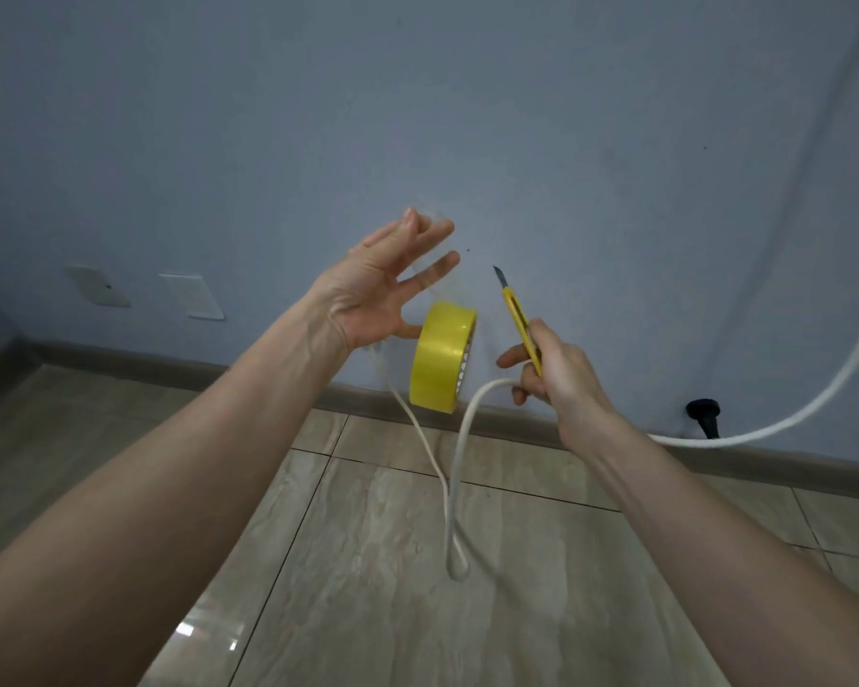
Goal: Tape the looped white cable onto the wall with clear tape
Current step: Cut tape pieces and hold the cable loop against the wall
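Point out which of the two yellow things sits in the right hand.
The slim yellow utility knife, blade extended upward, is gripped by the right hand. The yellow-tinted tape roll hangs by the left hand instead.

You see: two bare hands, left [378,285] and right [561,374]. One round yellow-looking roll of clear tape [440,357]. One yellow plastic utility knife [519,322], blade out. One looped white cable [459,468]. Two white rectangular wall plates [98,285] [192,296]. One black round fitting [704,413] at skirting. One blue-grey wall [591,141], one beige tiled floor [417,562].
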